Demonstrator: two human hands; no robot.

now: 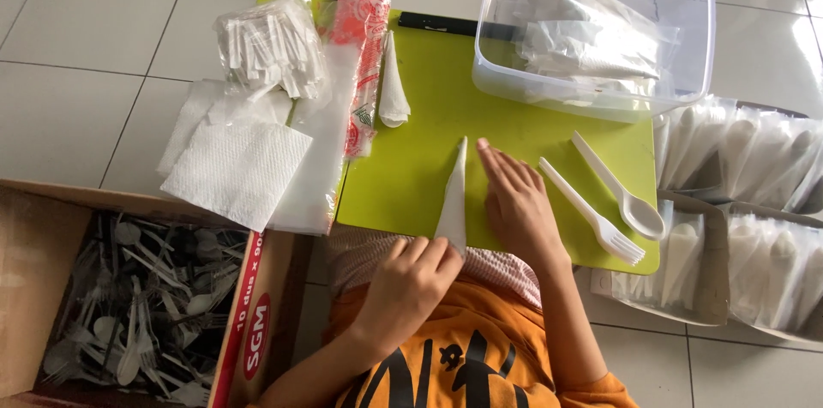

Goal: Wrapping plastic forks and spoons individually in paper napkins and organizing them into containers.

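- The left hand (pixel 410 281) pinches the wide near end of a folded white napkin (pixel 453 199), fingers curled over its edge.
- The right hand (pixel 517 204) lies flat beside the napkin, fingers straight and together, pressing along its right side.
- The napkin is a narrow cone with its tip pointing away from the person; it lies on a lime-green board (pixel 426 139) on the tiled floor.
- Just right of the right hand, a white plastic fork (pixel 593 213) and a white plastic spoon (pixel 620 188) lie side by side on the board.
- A second rolled napkin (pixel 393 87) rests near the board's far left edge.
- A clear plastic tub (pixel 688 45) holding wrapped packets stands on the far right corner.
- To the left lie a stack of flat napkins (pixel 236 170) and a bag of small white packets (pixel 273 46).
- A cardboard box (pixel 21 284) of plastic cutlery sits at lower left.
- Trays of finished packets (pixel 754 155) line the right side.
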